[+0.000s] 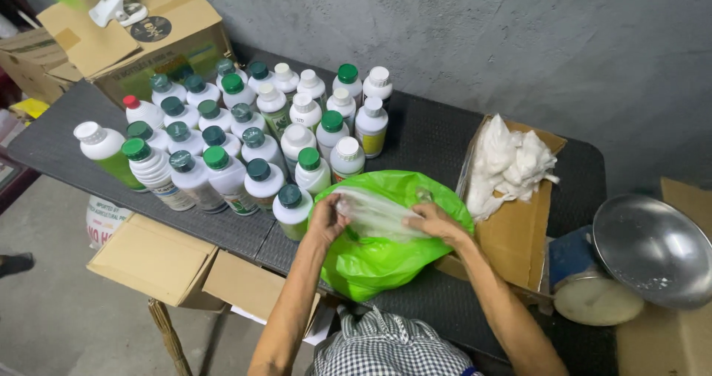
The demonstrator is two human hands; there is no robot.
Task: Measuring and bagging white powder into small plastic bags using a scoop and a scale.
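Left hand [326, 216] and right hand [434, 220] both gripped clear plastic bag [378, 214] over green plastic bag [386, 250]; white bottles [245, 135] stood just beside, on dark table [430, 139].

We have one view only, from a camera worn on the head, looking steeply down and forward over the dark worktop [437, 142] toward the grey wall [482, 42] at twelve o'clock. It sits close: our own forearms enter from six o'clock. The floor [52, 309] shows at eight o'clock. No second view shares the scene.
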